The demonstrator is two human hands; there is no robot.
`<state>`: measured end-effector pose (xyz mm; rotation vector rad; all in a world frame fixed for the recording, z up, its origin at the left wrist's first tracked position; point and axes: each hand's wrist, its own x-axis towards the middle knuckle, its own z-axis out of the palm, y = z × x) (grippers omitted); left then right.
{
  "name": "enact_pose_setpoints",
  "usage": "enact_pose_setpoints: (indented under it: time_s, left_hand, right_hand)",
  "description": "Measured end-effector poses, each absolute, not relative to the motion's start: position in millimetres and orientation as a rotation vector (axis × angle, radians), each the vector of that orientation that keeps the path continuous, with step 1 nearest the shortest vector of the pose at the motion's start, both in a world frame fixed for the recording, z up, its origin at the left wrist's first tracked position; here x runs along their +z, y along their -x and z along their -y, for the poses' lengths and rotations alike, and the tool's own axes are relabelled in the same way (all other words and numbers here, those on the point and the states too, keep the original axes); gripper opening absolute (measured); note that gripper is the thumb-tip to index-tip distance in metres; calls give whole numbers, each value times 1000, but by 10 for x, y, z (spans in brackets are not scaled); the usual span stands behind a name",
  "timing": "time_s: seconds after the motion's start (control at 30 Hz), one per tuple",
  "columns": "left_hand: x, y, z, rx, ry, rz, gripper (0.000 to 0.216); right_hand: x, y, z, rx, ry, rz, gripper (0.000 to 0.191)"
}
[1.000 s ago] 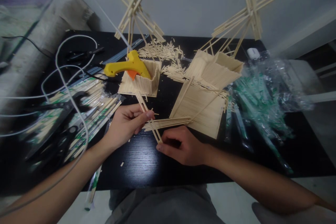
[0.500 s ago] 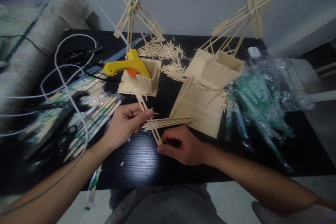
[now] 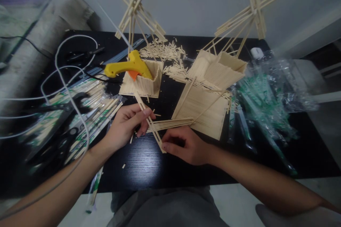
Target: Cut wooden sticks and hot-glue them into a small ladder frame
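Both hands are in close, near the middle of the table's [image 3: 144,170] front edge. The left hand [image 3: 125,126] is curled, thumb and fingertips closed around a pair of sticks [image 3: 149,122]. The pair runs on a slant from the small stick box [image 3: 149,81] down toward the front edge. It crosses over a flat bundle of sticks [image 3: 173,124] lying sideways on the black top.

The right hand [image 3: 188,145] sits knuckles up with its fingers folded under and its thumb tip against the low end of that pair. Whether it actually pinches the end, I can't tell.

Just beyond the bundle lies a flat stick panel [image 3: 205,110], and behind that a larger stick box [image 3: 221,69] toward the far edge. A yellow glue gun [image 3: 128,66] rests on the small box. Loose stick offcuts [image 3: 162,50] are scattered along the far edge.

On the left side are wrapped chopstick packs [image 3: 98,108], black scissors [image 3: 62,138] and a looping white cable [image 3: 57,64]. Over on the right lies a heap of green-printed wrappers [image 3: 261,103].
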<state>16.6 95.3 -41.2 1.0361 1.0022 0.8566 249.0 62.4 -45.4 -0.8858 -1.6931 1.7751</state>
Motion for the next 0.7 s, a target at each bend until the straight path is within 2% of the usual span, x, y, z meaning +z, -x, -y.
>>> enact_pose_setpoints:
  time_s: [0.17,0.4,0.7]
  left_hand:
    - [-395,-192,-951,858,-1031,-962,34]
    - [-412,-184,-954,874,-1043,-915,27]
    - [-387,-193,-962,874,-1042,-869,27]
  right_hand:
    - [-452,-2470,-616,1827,942,1625,26]
    - [-447,-2474,-621,1733,878,1742,22]
    - [-467,-2472,-634,1679,876,1792,43]
